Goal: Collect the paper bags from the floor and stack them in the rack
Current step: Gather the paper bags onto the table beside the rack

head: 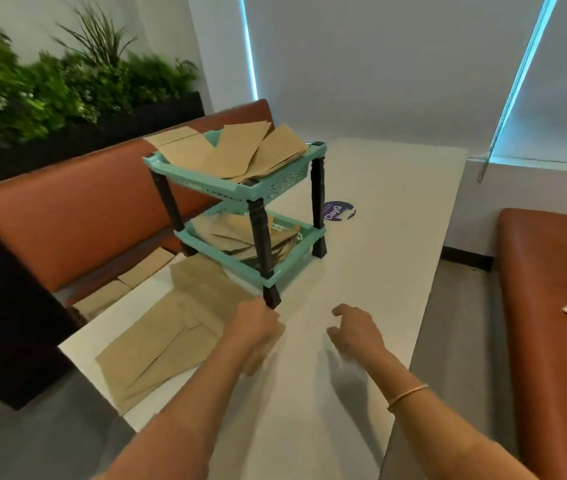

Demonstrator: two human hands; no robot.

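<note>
We're hovering both grips, left hand [257, 329] and right hand [353, 329], released and holding nothing, just short of the rack [240, 188], with loose paper bags [171, 327] lying left of the left grip on the surface [379, 209]: light, floppy, best pinching an edge.

Head view, operator's body only. Two bare forearms enter from bottom edge; no sleeves visible on either, arms uncovered up to the frame border. Left hand [257, 329]: no ring, watch or glove discernible; heavily motion-blurred, finger detail not readable. Right hand [356, 332]: bare, no rings discernible. Thin gold-coloured bangle [407, 396] just behind the right hand, a single narrow band around the wrist. Left wrist bare.
</note>
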